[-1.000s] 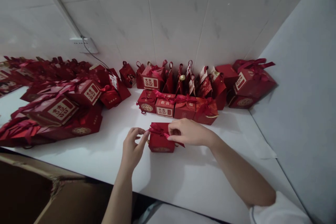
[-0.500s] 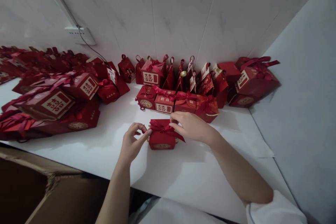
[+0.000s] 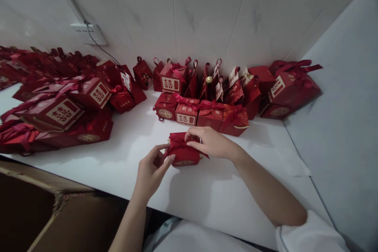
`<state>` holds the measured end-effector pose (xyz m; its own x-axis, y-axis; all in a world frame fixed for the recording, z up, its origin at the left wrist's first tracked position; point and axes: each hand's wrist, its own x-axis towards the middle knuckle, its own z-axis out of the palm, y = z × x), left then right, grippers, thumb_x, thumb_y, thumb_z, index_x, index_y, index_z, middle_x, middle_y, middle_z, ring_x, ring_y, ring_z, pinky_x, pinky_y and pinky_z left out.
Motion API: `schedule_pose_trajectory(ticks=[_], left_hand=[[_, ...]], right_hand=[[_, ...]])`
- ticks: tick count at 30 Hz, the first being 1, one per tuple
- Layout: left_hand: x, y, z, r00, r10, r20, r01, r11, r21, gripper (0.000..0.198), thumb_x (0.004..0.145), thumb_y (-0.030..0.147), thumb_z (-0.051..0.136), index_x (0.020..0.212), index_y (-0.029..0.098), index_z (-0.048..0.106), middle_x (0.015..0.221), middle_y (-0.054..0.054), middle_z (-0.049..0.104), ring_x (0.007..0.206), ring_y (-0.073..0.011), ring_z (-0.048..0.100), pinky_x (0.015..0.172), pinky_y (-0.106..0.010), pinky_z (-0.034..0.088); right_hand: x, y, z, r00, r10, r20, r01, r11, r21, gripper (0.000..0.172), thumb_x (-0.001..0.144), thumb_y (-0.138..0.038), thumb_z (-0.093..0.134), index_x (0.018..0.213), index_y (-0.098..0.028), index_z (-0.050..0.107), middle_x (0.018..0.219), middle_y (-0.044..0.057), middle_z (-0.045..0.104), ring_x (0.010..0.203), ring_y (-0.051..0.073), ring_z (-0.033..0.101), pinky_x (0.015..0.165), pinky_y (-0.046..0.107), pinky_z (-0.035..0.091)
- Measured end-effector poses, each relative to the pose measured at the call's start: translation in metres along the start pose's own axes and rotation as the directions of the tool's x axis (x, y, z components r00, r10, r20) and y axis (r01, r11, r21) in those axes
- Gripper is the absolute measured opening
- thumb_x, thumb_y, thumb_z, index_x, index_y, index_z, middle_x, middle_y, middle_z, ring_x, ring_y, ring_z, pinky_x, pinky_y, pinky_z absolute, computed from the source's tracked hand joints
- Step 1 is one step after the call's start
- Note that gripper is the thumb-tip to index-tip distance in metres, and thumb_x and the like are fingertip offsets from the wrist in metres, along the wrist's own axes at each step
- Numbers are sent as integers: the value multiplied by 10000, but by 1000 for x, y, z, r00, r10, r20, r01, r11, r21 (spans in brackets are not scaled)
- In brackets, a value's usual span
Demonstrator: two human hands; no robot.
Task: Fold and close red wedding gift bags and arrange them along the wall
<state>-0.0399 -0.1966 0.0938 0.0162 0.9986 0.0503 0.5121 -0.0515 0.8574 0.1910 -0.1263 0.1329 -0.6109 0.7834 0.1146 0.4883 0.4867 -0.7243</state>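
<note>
A small red gift box (image 3: 185, 157) with a gold emblem on its front stands on the white table before me. Across its top lies a red ribbon (image 3: 178, 140) tied in a bow, one tail hanging over the right edge. My left hand (image 3: 153, 165) is at the box's left side, thumb by the front corner and fingers curled around the ribbon's left part. From the right, my right hand (image 3: 211, 141) pinches the ribbon near the knot with thumb and forefinger. Its fingers cover part of the bow.
Behind the box runs a row of red gift boxes (image 3: 187, 114), with more boxes against the tiled wall. A pile of larger ones (image 3: 63, 114) lies at left. An open cardboard box (image 3: 82, 220) sits below the table's front edge. A panel (image 3: 339, 98) bounds the right side.
My right hand has moved left along the ribbon to the knot. My left hand has moved in against the box's left side. The view has shifted slightly.
</note>
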Motion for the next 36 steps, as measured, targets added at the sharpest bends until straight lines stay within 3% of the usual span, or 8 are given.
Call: schedule_pose_trajectory(ticks=[4,9,21,25,28,32,34,36], left_hand=[[2,-3,-2,971,226,-75,-218,970,106,117,863,333,693,863,216,695,756,0,545,674,-117,501,596,-243,401],[-3,5,-2,804,594,-34,-548,762,346,84,832,155,718,872,224,691,899,-33,598,823,-150,534,702,-273,448],[-32,0,17,599,793,106,-735,493,465,242,786,-22,688,949,150,640,714,-13,641,675,-147,495,614,-294,412],[-33,2,13,624,766,156,-751,532,392,91,823,164,725,857,175,642,719,-28,634,673,-164,487,594,-313,373],[-25,8,4,639,767,63,-766,627,138,335,926,376,586,657,184,532,592,-15,516,608,-159,434,582,-327,342],[1,18,1,851,484,-206,-487,872,38,234,948,263,543,731,190,587,718,-21,529,707,-161,500,685,-332,408],[15,20,7,927,322,-194,-314,947,67,127,898,305,636,822,211,673,876,-40,565,854,-180,553,789,-341,446],[24,18,14,964,244,-104,-236,968,85,141,865,370,676,854,237,723,997,-56,570,979,-209,567,873,-366,460]], right_hand=[[3,0,4,999,-34,-36,34,999,8,100,931,-151,541,918,-190,632,978,37,687,900,163,619,828,278,437],[5,-2,7,992,-73,-102,76,997,28,85,935,-151,554,945,-191,628,989,31,681,923,157,611,843,271,442],[11,6,18,986,-74,-152,75,997,-1,58,906,-135,619,897,-191,631,910,15,689,840,150,617,789,267,446],[14,10,19,983,-51,-178,55,998,15,68,889,-127,639,861,-189,629,860,5,683,765,134,605,742,253,441],[14,11,18,983,-41,-180,50,998,45,57,879,-143,656,860,-191,634,869,0,692,762,127,609,738,247,443],[11,7,14,984,-10,-179,30,994,109,22,882,-184,654,885,-206,651,886,-9,704,754,125,612,724,248,453],[10,4,11,986,-15,-164,38,989,140,35,888,-177,635,890,-205,655,892,-9,703,761,124,614,729,246,458],[9,0,8,988,-20,-153,47,984,174,49,888,-168,619,884,-201,655,889,-6,697,771,124,618,732,242,464]])
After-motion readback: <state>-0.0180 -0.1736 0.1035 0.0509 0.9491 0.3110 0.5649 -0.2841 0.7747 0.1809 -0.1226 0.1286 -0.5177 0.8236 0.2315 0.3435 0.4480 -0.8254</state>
